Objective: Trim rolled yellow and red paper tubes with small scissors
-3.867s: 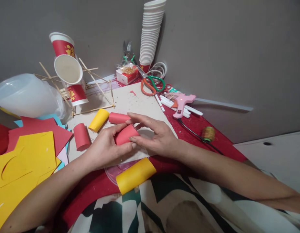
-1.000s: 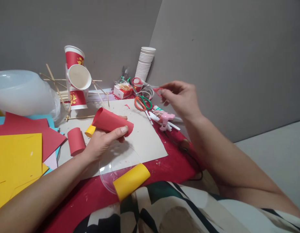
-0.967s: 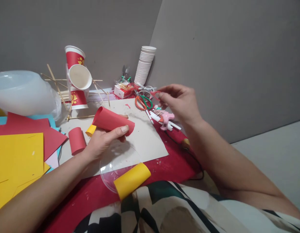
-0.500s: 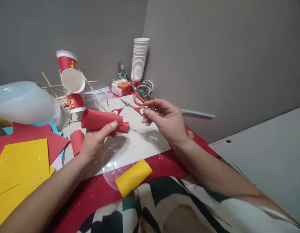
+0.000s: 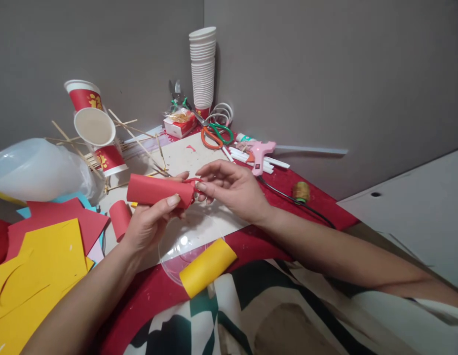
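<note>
My left hand (image 5: 153, 214) is closed around a rolled red paper tube (image 5: 157, 191), its thumb pressed on the near side. At the tube's right end, my right hand (image 5: 232, 190) pinches the red handle of small scissors (image 5: 194, 181). Their blades show past the tube's far side, and the middle of the scissors is hidden. Below my hands lies a yellow paper roll (image 5: 208, 267) on the edge of a clear round plastic lid (image 5: 170, 249). A shorter red paper roll (image 5: 120, 219) rests left of my left hand.
Coloured paper sheets (image 5: 55, 246) cover the left side, by a clear plastic bag (image 5: 36, 167). Behind stand printed paper cups (image 5: 95, 127), thin sticks (image 5: 131, 130) and a tall cup stack (image 5: 203, 69). Orange-and-green scissors (image 5: 217, 135) and a pink glue gun (image 5: 261, 157) lie beyond my right hand.
My right hand has brought the red-handled scissors left and down to the tube. The red tube has turned slightly in my left hand. The view has shifted, showing the glue gun and white sticks.
</note>
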A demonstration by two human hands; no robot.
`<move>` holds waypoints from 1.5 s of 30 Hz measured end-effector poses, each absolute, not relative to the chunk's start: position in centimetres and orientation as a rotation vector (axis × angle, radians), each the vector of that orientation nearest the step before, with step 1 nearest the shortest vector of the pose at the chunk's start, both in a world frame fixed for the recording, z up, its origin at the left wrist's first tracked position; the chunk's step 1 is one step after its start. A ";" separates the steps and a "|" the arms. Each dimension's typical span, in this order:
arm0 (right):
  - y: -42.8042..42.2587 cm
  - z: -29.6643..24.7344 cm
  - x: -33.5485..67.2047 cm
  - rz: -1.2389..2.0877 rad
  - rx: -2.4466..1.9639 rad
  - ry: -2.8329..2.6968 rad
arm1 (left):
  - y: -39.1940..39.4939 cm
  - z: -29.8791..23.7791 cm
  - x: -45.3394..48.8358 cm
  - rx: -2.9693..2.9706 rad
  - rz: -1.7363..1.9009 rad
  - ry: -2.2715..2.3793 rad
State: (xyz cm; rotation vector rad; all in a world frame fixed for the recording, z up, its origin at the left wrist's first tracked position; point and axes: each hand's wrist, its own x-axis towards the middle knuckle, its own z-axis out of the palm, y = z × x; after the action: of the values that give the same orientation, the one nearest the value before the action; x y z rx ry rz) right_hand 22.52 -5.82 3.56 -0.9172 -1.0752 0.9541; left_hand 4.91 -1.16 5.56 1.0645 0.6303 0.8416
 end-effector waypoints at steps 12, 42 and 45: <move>-5.6 3.2 23.2 1.681 -0.807 -0.964 | -1.5 6.5 4.5 1.001 0.818 0.598; -5.6 3.1 22.9 1.465 -0.737 -0.939 | -0.9 5.6 3.9 1.567 0.826 0.681; -5.8 3.4 22.8 1.460 -0.776 -0.970 | -1.0 5.6 4.1 1.661 0.888 0.777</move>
State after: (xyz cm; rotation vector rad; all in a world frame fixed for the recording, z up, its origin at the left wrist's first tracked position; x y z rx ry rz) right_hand 22.76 -5.84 3.36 -0.7758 -0.9702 1.4600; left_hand 4.05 -1.01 5.60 1.6610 0.7765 0.8880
